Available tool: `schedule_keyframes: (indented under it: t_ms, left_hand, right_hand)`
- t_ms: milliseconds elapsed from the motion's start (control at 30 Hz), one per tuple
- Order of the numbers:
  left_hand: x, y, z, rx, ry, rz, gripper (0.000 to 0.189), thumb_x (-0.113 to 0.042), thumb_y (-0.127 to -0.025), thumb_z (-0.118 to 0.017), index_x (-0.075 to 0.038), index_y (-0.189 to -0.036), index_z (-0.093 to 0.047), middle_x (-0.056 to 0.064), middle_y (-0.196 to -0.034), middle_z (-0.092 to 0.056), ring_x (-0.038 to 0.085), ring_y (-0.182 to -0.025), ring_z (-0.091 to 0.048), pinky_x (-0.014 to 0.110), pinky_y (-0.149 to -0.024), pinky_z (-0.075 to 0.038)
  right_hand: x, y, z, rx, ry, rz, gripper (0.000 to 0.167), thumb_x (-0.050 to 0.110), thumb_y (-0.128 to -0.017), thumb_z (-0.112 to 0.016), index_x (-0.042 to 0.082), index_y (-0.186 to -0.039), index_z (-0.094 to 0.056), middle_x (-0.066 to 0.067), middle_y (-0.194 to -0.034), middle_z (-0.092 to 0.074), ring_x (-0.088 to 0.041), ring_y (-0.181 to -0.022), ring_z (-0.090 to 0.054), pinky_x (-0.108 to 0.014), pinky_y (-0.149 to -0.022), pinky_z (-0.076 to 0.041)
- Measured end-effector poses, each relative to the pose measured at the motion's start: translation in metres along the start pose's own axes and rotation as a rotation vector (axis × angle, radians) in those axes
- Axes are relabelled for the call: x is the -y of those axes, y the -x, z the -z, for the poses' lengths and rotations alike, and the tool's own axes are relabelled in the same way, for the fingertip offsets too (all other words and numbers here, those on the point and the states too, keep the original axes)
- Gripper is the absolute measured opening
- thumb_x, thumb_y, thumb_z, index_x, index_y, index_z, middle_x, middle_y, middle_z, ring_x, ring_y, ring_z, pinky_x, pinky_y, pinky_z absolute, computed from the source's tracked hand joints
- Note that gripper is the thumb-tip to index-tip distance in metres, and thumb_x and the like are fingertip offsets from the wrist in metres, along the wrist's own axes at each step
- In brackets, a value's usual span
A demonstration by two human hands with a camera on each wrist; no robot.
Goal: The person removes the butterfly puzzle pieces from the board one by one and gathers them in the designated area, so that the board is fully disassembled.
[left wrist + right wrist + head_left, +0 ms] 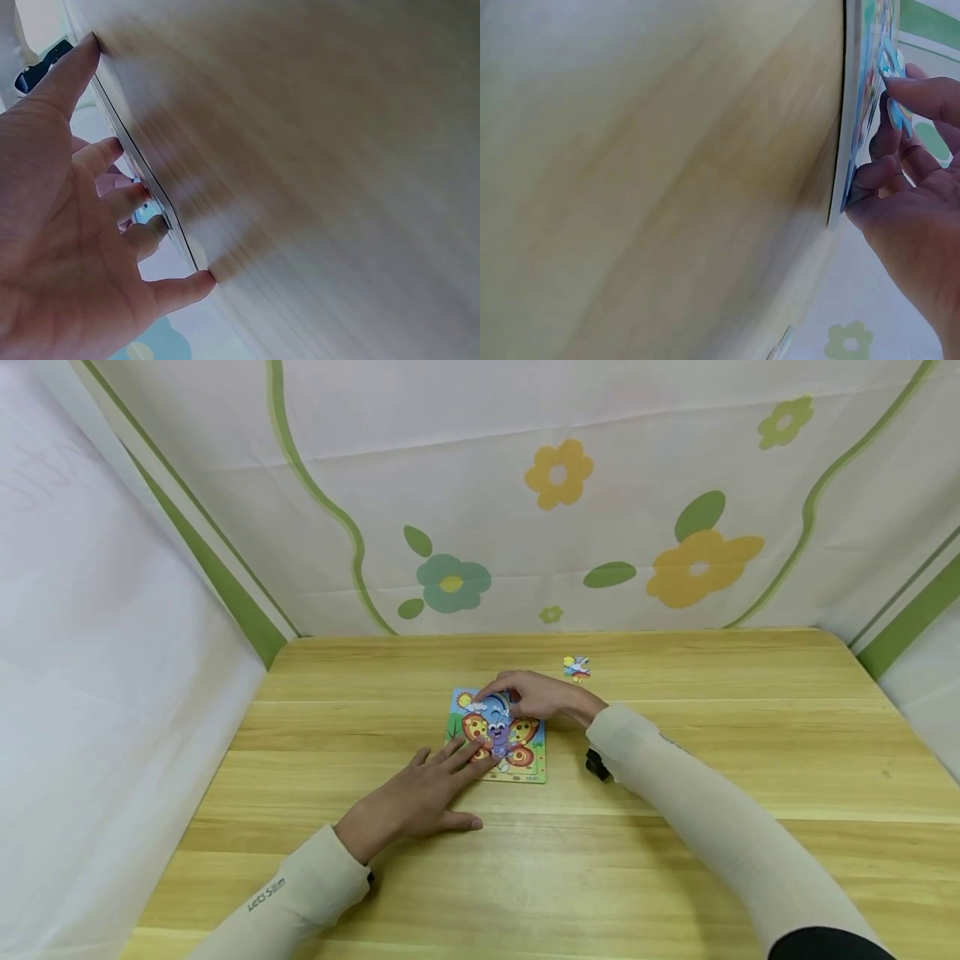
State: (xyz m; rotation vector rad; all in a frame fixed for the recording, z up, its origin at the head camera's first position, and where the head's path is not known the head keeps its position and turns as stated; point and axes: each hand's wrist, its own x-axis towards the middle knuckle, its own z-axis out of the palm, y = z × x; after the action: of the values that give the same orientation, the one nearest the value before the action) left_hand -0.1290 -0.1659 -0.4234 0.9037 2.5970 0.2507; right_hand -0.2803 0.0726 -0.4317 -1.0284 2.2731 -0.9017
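Observation:
A butterfly jigsaw board lies flat on the wooden table. Its picture shows a purple body, red-and-yellow wings and a sun in the upper left corner. My left hand is spread at the board's lower left; the middle fingertips rest on the picture, while the thumb and little finger touch the table. Over the upper part of the board, my right hand pinches a light-blue puzzle piece between thumb and fingers. The piece stands tilted against the board's face, and its far side is covered by the fingers.
Another loose puzzle piece, with yellow, blue and red on it, lies on the table behind my right hand. A white cloth wall printed with flowers rises at the table's back edge, with more cloth at both sides.

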Motion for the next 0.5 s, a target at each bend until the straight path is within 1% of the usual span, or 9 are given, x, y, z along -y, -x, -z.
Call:
schedule_keyframes:
  t_ms: [67,200,367,500]
  left_hand:
    - [0.0000,0.0001,0.0001,0.001,-0.001,0.001,0.085,-0.061,-0.100,-0.061,-0.031,-0.169,-0.022,0.005,-0.178,-0.013,0.036,-0.164,-0.012,0.073,-0.122,-0.025]
    - [-0.0001,0.0003,0.0004,0.001,-0.002,0.002,0.085,-0.061,-0.100,-0.061,-0.031,-0.169,-0.022,0.005,-0.178,-0.014,0.035,-0.164,-0.012,0.073,-0.122,-0.025]
    - [0.0000,0.0004,0.0004,0.000,-0.001,0.000,0.085,-0.061,-0.100,-0.061,-0.031,-0.169,-0.023,0.005,-0.178,-0.014,0.036,-0.164,-0.012,0.073,-0.122,-0.025]
    - [-0.0001,0.0005,0.0005,-0.002,-0.003,-0.001,0.084,-0.061,-0.100,-0.061,-0.031,-0.169,-0.023,0.005,-0.178,-0.014,0.036,-0.164,-0.012,0.073,-0.122,-0.025]
  right_hand:
    - [0.0006,0.0003,0.0001,-0.004,-0.006,-0.001,0.052,-0.008,-0.096,-0.057,0.013,-0.142,-0.067,-0.014,-0.133,-0.064,-0.024,-0.102,-0.054,-0.037,-0.088,-0.044]
    - [0.0015,0.0004,0.0003,-0.014,-0.028,-0.005,0.049,-0.007,-0.099,-0.053,0.013,-0.141,-0.068,-0.015,-0.140,-0.062,-0.027,-0.119,-0.058,-0.041,-0.100,-0.046]
    - [0.0004,-0.0014,-0.0010,-0.027,-0.049,-0.016,0.047,-0.005,-0.102,-0.048,0.014,-0.139,-0.069,-0.013,-0.144,-0.061,-0.030,-0.130,-0.057,-0.045,-0.107,-0.046]
    - [-0.0002,-0.0025,-0.0022,-0.035,-0.073,-0.025,0.045,-0.004,-0.104,-0.047,0.015,-0.138,-0.070,-0.012,-0.149,-0.059,-0.031,-0.140,-0.054,-0.050,-0.114,-0.046]
